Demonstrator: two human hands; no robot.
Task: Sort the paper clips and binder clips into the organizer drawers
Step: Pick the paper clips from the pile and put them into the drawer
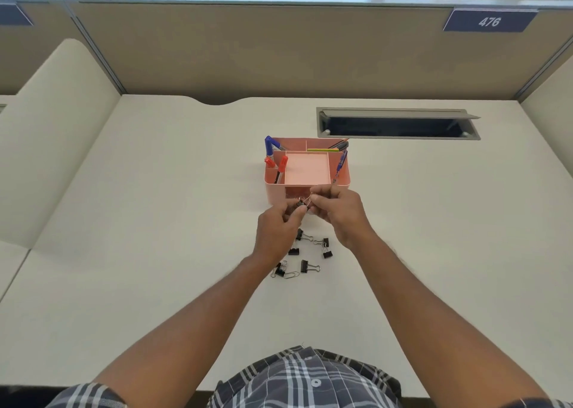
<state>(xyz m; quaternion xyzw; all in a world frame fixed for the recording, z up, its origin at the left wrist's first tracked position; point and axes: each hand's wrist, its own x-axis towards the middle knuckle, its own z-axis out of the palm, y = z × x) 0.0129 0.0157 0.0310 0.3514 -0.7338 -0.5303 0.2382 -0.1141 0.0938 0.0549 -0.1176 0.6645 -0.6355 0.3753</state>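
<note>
Both hands meet just in front of the pink organizer [307,172], at its 6 o'clock side, above the pale worktop [155,221]. The left hand [277,229] has its fingers curled, and its grip pinches a small black binder clip [301,204] at the fingertips. The right hand [339,212], at 3 o'clock of that clip, pinches the clip's wire handles between thumb and forefinger, so the clip sits between the two grips, touching both.

At 6 o'clock of the hands, the loose binder clips [310,254] lie scattered on the worktop, well apart from the fingers; a silver paper clip [290,274] lies beside the nearest ones. Whether the organizer's front drawer is pulled out cannot be told, as the hands cover it. Red and blue pens [277,156] stand in its compartments at 10 o'clock.
</note>
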